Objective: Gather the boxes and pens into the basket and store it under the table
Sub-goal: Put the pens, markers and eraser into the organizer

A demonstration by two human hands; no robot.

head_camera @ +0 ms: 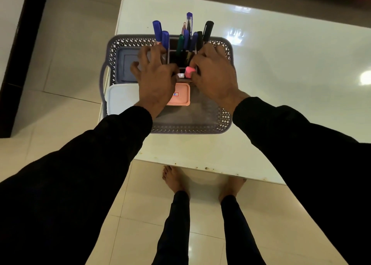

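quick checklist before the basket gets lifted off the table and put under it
1. Pen holder inside basket: ok.
2. Boxes in basket, blue, white, pink: ok.
3. Pens upright in holder: ok.
4. Left hand and right hand off the holder, on the basket: not ok.
5. Basket fully on table: not ok, left end overhangs.
6. Space under table free: cannot tell.

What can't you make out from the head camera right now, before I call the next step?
- Pen holder: both hands cover its sides, so the grip is unclear.
- Left hand hides most of the pink box; its label is too small to read.
- White box: the left sleeve covers its near edge.
- Space under the table: hidden by the tabletop.
- Right hand: palm side hidden.
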